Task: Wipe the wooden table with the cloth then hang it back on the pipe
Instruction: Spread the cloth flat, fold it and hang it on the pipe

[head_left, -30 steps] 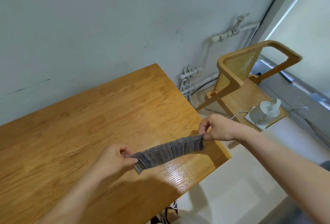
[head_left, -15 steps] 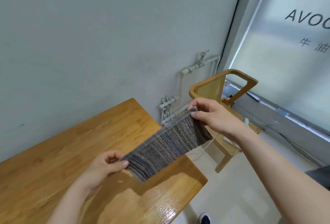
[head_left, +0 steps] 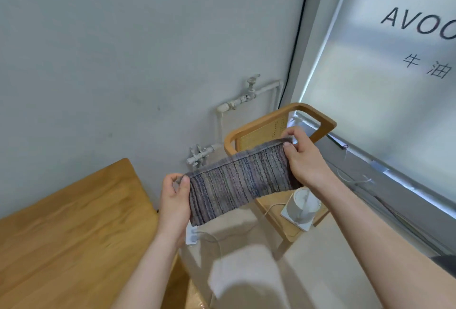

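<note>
Past the right edge of the light-brown wooden table (head_left: 74,229), the left hand (head_left: 176,200) pinches one top corner of the grey striped woven cloth (head_left: 239,183). The cloth hangs spread in the air, its long axis rising left to right. The right hand (head_left: 303,160) pinches the other top corner, higher up. The white horizontal wall pipe (head_left: 240,99) lies above and beyond, well apart and roughly parallel to the cloth's top edge — right hand judged nearer.

Right of the wooden table (head_left: 74,222), wooden chair (head_left: 318,115) bearing a white round appliance (head_left: 304,204) on its seat, cord (head_left: 269,210) trailing off.
</note>
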`<state>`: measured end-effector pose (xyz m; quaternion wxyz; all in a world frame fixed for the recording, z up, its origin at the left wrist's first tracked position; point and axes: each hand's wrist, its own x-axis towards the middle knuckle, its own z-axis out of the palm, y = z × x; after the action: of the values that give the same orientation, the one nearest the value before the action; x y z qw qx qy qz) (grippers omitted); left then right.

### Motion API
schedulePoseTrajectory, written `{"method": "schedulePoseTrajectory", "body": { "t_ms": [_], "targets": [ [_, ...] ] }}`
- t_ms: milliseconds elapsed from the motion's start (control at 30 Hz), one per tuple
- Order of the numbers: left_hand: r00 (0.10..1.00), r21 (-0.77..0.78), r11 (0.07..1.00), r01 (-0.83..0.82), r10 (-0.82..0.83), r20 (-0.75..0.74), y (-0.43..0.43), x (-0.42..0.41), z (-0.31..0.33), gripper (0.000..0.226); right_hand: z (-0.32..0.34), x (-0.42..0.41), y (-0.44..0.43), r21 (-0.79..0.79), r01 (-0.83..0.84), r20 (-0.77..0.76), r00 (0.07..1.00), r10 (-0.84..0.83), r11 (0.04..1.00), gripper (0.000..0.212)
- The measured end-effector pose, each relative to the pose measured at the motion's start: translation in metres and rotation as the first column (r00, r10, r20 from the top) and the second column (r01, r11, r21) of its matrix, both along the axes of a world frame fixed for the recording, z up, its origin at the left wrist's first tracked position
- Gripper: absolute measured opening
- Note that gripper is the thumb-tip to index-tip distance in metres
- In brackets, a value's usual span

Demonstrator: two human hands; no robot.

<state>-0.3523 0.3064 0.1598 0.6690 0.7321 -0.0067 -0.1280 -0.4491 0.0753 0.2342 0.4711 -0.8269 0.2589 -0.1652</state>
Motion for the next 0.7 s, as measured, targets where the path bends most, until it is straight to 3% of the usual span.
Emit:
{"method": "schedulePoseTrajectory", "body": {
  "t_ms": [133,200,433,700],
  "targets": [
    [0.925,-0.146,0.983,-0.114,0.052,-0.377,-0.064,0.008,-0.009,0.007,-0.011,0.008,-0.061,0.442,0.128,-0.051,0.992,-0.118,0.888,0.028],
    [0.864,-0.236,0.958,-0.165,0.025,-0.503,-0.086,0.018,-0.013,0.014,-0.017,0.018,-0.088,0.553,0.149,-0.053,0.988,-0.144,0.82,0.034],
    [0.776,-0.436,0.894,-0.104,-0.201,-0.598,-0.143,0.081,-0.02,0.018,-0.023,0.095,-0.153,0.693,0.179,-0.069,0.981,-0.183,0.698,0.019],
    [0.746,-0.417,0.848,-0.326,-0.04,-0.665,-0.207,0.226,-0.051,0.028,-0.045,0.262,-0.225,0.706,0.176,-0.109,0.984,-0.14,0.686,0.018]
  ]
}}
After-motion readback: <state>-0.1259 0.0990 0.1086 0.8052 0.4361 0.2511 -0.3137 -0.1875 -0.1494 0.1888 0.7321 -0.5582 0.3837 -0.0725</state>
